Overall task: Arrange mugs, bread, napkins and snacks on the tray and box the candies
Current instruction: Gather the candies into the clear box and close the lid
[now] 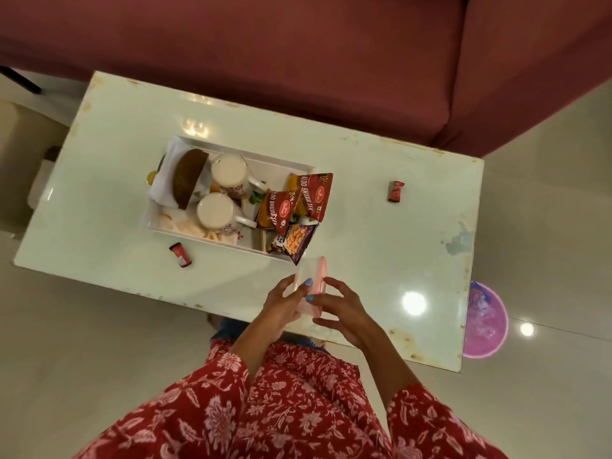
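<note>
Pink-lidded box gripped by left hand & right hand; 2 mugs, 3 snack pkts, 2 candies.

Both forearms reach forward, hands nearly touching. The left hand grips a small clear box; the right hand holds its other side, thumb on, fingers spread.

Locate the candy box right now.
Head view: left hand and right hand hold the candy box over the table's near edge, by the tray's near right corner.
</note>
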The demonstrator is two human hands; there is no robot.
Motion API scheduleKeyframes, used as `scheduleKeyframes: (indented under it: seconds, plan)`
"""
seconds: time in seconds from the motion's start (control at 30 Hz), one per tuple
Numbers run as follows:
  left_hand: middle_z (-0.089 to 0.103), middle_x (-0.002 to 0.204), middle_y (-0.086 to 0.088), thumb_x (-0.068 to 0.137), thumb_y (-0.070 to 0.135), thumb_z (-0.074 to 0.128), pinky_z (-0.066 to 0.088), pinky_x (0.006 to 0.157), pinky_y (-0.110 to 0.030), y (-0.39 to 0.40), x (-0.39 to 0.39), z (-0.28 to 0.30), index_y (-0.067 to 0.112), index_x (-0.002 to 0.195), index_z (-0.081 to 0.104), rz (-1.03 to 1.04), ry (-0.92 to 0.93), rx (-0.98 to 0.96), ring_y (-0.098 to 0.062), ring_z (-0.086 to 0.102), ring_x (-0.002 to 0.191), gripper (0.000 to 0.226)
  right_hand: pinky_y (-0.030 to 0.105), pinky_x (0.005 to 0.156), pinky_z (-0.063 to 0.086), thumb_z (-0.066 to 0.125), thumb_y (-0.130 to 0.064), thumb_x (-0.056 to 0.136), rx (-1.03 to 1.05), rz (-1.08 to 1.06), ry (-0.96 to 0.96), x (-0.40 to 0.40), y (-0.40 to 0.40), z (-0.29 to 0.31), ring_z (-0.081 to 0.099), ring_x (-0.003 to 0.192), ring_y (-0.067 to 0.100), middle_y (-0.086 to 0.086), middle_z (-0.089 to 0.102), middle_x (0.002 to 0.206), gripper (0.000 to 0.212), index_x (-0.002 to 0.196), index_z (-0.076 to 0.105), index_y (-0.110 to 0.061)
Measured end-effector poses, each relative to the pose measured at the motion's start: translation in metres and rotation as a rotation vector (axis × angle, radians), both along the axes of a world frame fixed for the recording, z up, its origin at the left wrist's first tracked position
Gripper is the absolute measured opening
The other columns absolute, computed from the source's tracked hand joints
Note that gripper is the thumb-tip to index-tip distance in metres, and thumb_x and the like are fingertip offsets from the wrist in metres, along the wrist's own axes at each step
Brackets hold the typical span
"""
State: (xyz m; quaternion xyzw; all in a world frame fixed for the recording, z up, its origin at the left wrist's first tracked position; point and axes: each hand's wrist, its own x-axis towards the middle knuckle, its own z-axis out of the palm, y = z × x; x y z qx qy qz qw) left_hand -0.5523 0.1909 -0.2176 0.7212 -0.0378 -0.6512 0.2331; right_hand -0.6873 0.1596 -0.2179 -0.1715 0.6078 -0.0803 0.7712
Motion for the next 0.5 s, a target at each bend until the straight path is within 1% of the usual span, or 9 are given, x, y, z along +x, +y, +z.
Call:
scheduleKeyframes:
  seconds: [0.1, 0.23, 0.33, 0.37, 0.43, 0.47, 0.5]
  plan:
    - [0.055, 0.131, -0.013, 0.079, 0.037, 0.065, 0.052, 0.084, -0.034, 0.002, 0.006, 0.001, 0.027, 0.131, 0.046, 0.078, 0.028, -0.028, -0.029, 0.058, 0.111, 0.056, 0.041, 0.084, 0.056, 0.082, -0.008, 0.066, -0.022, 0.042, -0.015, 0.003, -0.005, 0.001, 0.061, 0.107, 0.029, 0.009, 0.062, 0.112, 0.073, 0.13, 0.049, -0.021]
    - [0.057, 0.129, -0.015, 0.078, 0.035, 0.068, 0.051, 0.081, -0.034, -0.007, 0.007, 0.004, 0.025, 0.129, 0.05, 0.136, 0.04, -0.063, -0.031, 0.058, 0.112, 0.055, 0.041, 0.08, 0.058, 0.083, -0.007, 0.064, -0.028, 0.029, -0.038, 0.005, -0.015, 0.001, 0.061, 0.107, 0.031, 0.014, 0.06, 0.121, 0.072, 0.128, 0.052, -0.022]
    - [0.055, 0.131, -0.015, 0.076, 0.034, 0.069, 0.052, 0.082, -0.036, -0.015, 0.006, 0.007, 0.023, 0.129, 0.051, 0.153, 0.043, -0.057, -0.032, 0.057, 0.113, 0.057, 0.04, 0.077, 0.059, 0.082, -0.005, 0.064, -0.035, 0.028, -0.062, 0.001, -0.022, 0.002, 0.063, 0.105, 0.032, 0.014, 0.061, 0.119, 0.07, 0.126, 0.054, -0.022]
    - [0.055, 0.131, -0.015, 0.077, 0.033, 0.068, 0.053, 0.08, -0.036, -0.017, 0.006, 0.008, 0.022, 0.129, 0.051, 0.161, 0.05, -0.052, -0.032, 0.057, 0.112, 0.056, 0.041, 0.078, 0.058, 0.08, -0.003, 0.066, -0.027, 0.022, -0.08, -0.001, -0.025, 0.002, 0.063, 0.104, 0.032, 0.014, 0.062, 0.117, 0.066, 0.125, 0.055, -0.022]
    - [0.055, 0.13, -0.015, 0.082, 0.031, 0.064, 0.052, 0.073, -0.034, -0.019, 0.009, 0.01, 0.021, 0.129, 0.051, 0.185, 0.102, -0.037, -0.031, 0.057, 0.109, 0.05, 0.044, 0.08, 0.058, 0.074, 0.001, 0.071, 0.015, -0.017, -0.15, -0.009, -0.03, 0.002, 0.066, 0.1, 0.032, 0.013, 0.065, 0.112, 0.053, 0.116, 0.06, -0.022]
    - [0.055, 0.129, -0.015, 0.084, 0.03, 0.062, 0.052, 0.073, -0.035, -0.019, 0.011, 0.01, 0.021, 0.129, 0.05, 0.19, 0.142, -0.032, -0.032, 0.056, 0.109, 0.047, 0.045, 0.08, 0.058, 0.073, 0.003, 0.07, 0.039, -0.038, -0.191, -0.014, -0.032, 0.002, 0.066, 0.098, 0.032, 0.013, 0.066, 0.11, 0.051, 0.113, 0.062, -0.022]
    - [0.054, 0.13, -0.015, 0.086, 0.03, 0.06, 0.051, 0.078, -0.037, -0.019, 0.012, 0.01, 0.02, 0.13, 0.049, 0.188, 0.183, -0.032, -0.032, 0.055, 0.111, 0.046, 0.045, 0.08, 0.058, 0.075, 0.003, 0.067, 0.059, -0.054, -0.224, -0.02, -0.033, 0.001, 0.066, 0.097, 0.032, 0.013, 0.067, 0.109, 0.054, 0.113, 0.062, -0.022]
